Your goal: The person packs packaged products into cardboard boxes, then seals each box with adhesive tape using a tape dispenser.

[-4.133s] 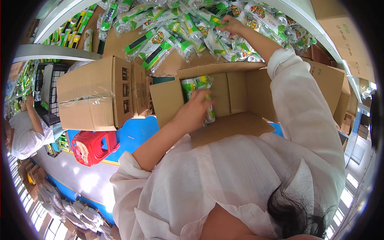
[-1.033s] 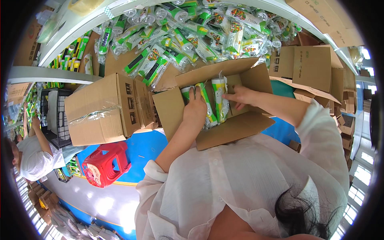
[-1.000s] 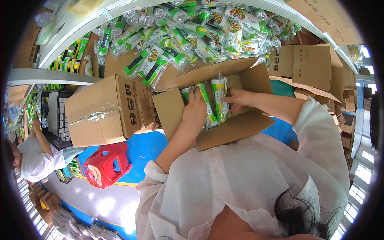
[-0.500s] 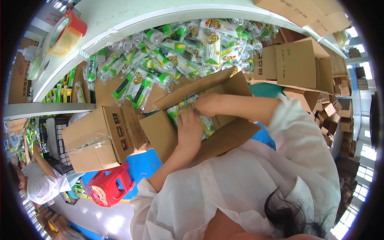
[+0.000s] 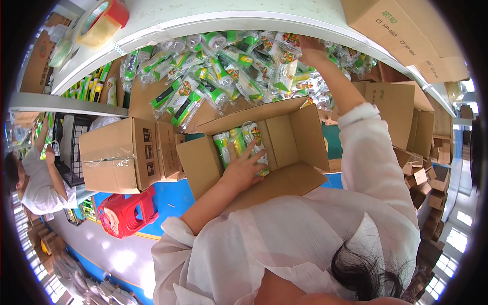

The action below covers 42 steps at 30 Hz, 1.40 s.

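Observation:
In front of me an open cardboard box (image 5: 300,129) holds a few bagged flashlights (image 5: 237,142), green, yellow and white in clear plastic, lined up in its left part. My left hand (image 5: 240,169) lies on them with its fingers spread. My right arm stretches forward past the box. At the far end of it, my right hand (image 5: 311,51) is in a big heap of bagged flashlights (image 5: 223,76), beside a white-labelled package. Its fingertips are partly hidden, so I cannot make out whether it grips one.
A taped cardboard box (image 5: 109,152) stands at left above a red plastic stool (image 5: 127,213). Tape rolls (image 5: 101,23) lie on the pale shelf (image 5: 203,23). Open cartons (image 5: 391,109) stand at right. A person in a white top (image 5: 43,178) works at far left.
My right hand has left the box and moved forward and right to the heap. My left hand has stayed on the packages, its fingers now spread. The view has shifted slightly.

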Motion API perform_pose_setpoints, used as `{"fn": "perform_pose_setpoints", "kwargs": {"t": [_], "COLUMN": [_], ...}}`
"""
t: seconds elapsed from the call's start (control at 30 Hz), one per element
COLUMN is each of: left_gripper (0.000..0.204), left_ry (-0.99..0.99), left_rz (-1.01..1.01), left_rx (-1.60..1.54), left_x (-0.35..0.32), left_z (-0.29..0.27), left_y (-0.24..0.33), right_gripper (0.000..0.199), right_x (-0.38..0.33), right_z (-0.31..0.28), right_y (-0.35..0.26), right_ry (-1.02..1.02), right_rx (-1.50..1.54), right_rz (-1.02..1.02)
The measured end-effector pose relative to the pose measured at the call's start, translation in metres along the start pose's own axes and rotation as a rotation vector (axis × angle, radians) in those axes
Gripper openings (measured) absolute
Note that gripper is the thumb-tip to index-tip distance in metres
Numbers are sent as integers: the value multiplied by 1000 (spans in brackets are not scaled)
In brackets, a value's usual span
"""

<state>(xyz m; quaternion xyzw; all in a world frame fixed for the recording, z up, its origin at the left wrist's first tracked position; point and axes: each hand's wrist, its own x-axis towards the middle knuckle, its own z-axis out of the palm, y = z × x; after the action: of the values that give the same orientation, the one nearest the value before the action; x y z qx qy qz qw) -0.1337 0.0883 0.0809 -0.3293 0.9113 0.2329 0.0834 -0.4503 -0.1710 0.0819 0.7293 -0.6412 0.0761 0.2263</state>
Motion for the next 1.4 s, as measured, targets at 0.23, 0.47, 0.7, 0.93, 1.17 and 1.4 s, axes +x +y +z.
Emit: {"fn": "perform_pose_setpoints", "kwargs": {"t": [0.23, 0.47, 0.7, 0.93, 1.17, 1.4], "left_gripper": [42, 43, 40, 39, 41, 46], "left_ry": [-136, -109, -89, -93, -88, -57], "left_rz": [48, 49, 74, 114, 113, 154], "left_rx": [34, 29, 47, 49, 60, 29], "left_x": [2, -3, -1, -4, -9, -12], "left_z": [3, 1, 0, 2, 2, 5], "left_y": [-10, -11, -12, -12, -12, -19], "right_gripper": [65, 52, 47, 26, 34, 24], "right_x": [-19, -92, -114, -124, -120, -123], "right_z": [5, -194, -246, -203, -188, -210], "right_y": [31, 38, -23, -150, -150, -134], "right_ry": [-384, -962, -940, -1208, -1422, -1042], "right_rx": [215, 1704, 719, -203, -163, 60], "right_rz": [104, 560, -541, -878, -548, -1119]}}
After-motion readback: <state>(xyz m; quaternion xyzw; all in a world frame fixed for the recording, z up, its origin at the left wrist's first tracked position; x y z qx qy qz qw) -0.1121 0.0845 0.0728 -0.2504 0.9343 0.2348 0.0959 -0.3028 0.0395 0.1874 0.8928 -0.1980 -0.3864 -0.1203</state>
